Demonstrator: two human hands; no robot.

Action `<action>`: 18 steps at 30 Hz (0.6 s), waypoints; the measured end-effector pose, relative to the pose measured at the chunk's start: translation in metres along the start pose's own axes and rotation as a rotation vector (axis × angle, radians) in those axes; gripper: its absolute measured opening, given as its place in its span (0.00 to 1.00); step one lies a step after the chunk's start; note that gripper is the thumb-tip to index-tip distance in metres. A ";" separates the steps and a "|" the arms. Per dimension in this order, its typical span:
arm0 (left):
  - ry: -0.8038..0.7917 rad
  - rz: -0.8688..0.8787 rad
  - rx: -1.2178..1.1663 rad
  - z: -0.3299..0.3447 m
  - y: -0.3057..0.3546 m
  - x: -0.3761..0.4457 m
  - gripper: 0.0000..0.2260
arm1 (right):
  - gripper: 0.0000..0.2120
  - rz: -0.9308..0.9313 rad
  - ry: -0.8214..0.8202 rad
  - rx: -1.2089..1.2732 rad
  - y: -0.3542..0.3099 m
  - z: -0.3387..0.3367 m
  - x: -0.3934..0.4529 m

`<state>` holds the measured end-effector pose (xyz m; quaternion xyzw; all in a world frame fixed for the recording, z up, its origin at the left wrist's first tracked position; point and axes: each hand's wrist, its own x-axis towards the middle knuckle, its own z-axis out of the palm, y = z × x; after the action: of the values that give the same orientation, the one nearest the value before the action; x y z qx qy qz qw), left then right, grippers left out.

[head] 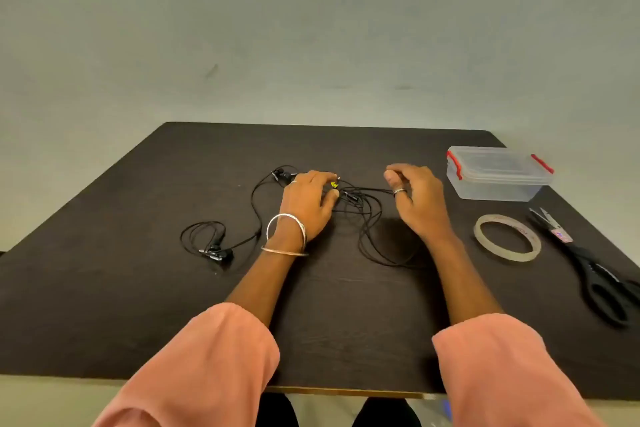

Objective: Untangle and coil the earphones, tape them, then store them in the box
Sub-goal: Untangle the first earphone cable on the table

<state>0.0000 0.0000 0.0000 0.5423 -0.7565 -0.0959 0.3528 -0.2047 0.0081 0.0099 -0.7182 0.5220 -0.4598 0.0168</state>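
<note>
Black tangled earphones (pixel 363 215) lie spread over the middle of the dark table (pixel 138 288), with earbuds at the left (pixel 214 251) and more cable looping toward me. My left hand (pixel 308 204) lies on the tangle, its fingers curled over the wires near a small yellow tag (pixel 334 185). My right hand (pixel 417 201) hovers just right of the tangle with fingers curled, and a cable strand runs to its fingers. A clear plastic box (pixel 495 177) with red clips and its lid on stands at the far right.
A roll of clear tape (pixel 507 243) lies flat to the right of my right hand. Black scissors (pixel 588 263) lie along the table's right edge. A plain wall rises behind the table.
</note>
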 end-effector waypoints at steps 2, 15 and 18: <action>0.006 0.024 -0.015 0.000 -0.003 0.004 0.12 | 0.11 0.023 0.002 0.016 0.004 -0.001 0.003; -0.271 0.068 0.134 0.004 -0.005 0.008 0.19 | 0.25 0.180 -0.603 -0.182 -0.009 0.010 0.011; -0.310 0.025 0.193 0.001 -0.002 0.006 0.22 | 0.24 0.205 -0.608 -0.106 -0.013 0.010 0.011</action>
<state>0.0001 -0.0064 0.0013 0.5431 -0.8141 -0.1010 0.1791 -0.1884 0.0011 0.0176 -0.7663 0.5858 -0.1926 0.1807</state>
